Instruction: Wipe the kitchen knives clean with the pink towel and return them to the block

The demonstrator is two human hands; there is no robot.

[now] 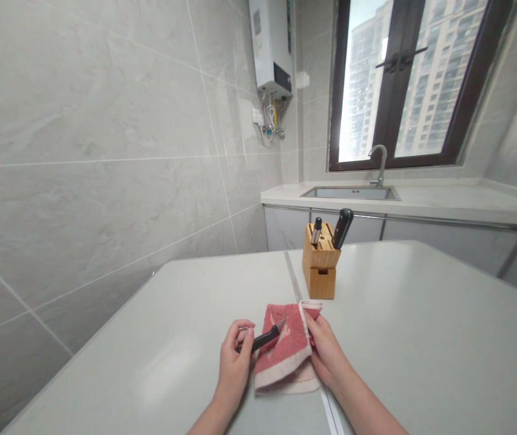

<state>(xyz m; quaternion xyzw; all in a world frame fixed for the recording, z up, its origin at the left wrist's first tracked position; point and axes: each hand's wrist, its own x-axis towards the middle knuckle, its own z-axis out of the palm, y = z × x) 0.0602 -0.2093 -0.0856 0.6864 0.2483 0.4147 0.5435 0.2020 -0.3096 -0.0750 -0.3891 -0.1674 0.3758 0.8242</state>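
My left hand (236,357) is closed round the black handle of a small knife (265,338). The knife points to the right and slightly away from me, and its short blade lies against a red and white towel (285,347). My right hand (325,350) grips the towel's right side, with its fingers partly hidden behind the cloth. The towel is folded and hangs just over the table, its pale hem toward me. Beyond it stands a wooden knife block (321,266), upright, holding a large black-handled knife (343,228) and a smaller black-and-silver handle (316,231).
The pale table (185,308) has a seam running down its middle. Behind it, a counter (448,196) carries a sink (353,193) and a tap (379,163) below a dark-framed window. A tiled wall (104,199) closes off the left, with a water heater (269,48) in the corner.
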